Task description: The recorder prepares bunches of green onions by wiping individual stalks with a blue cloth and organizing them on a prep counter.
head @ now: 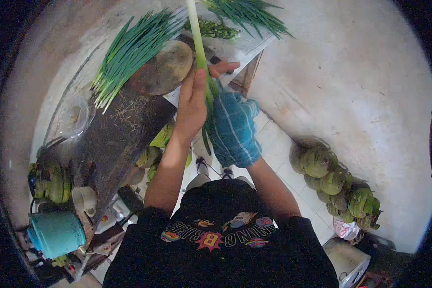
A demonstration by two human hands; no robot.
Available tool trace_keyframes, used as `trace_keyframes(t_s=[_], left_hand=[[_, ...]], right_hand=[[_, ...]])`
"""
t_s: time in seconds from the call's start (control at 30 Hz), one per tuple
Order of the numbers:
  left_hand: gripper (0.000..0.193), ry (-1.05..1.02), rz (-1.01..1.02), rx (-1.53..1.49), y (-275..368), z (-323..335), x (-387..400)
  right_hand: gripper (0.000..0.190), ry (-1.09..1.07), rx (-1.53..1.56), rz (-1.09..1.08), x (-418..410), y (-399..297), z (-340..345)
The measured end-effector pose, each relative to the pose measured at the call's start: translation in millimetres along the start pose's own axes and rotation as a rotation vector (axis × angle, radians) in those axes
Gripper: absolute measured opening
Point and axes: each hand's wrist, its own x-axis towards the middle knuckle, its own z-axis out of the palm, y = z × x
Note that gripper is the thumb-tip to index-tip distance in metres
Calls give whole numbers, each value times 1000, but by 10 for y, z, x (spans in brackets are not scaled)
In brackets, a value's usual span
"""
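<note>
A long leek rises in front of me, its pale end at the top and its green leaves hanging down between my hands. My left hand is closed around the stalk where it turns green. Fingers show past the stalk on its right side. A blue cloth with white stripes wraps my right hand down to the wrist and presses against the green leaves. Under the cloth, the exact finger positions are hidden. Behind my left hand stands a round wooden chopping block.
Green onions lie beside the block, with more at the far right. Chopped greens sit between them. Root scraps litter the dark board. Green coconuts line the right wall; a turquoise bucket stands lower left.
</note>
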Motion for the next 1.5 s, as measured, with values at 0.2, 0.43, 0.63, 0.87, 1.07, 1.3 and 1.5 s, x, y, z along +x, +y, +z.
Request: trace_keyframes(t_s=[0.2, 0.43, 0.63, 0.87, 1.07, 1.3, 1.5], left_hand=[[31, 360, -252, -307, 285, -361, 128], [28, 496, -143, -395, 456, -812, 254], [28, 582, -7, -422, 501, -869, 229], [26, 339, -44, -380, 249, 120, 19], [23, 451, 0, -528, 308, 3, 97], [21, 682, 87, -466, 541, -695, 117], [21, 633, 240, -550, 789, -1537, -97]], right_hand=[[28, 97, 166, -216, -429, 322, 416], [33, -120, 120, -120, -860, 464, 367], [32, -86, -39, 130, -1322, 992, 258], [29, 329, 816, 442, -620, 520, 755], [32, 240, 1033, 138, -190, 96, 692], [31, 179, 458, -355, -374, 334, 565], [22, -337, 411, -33, -445, 347, 248]])
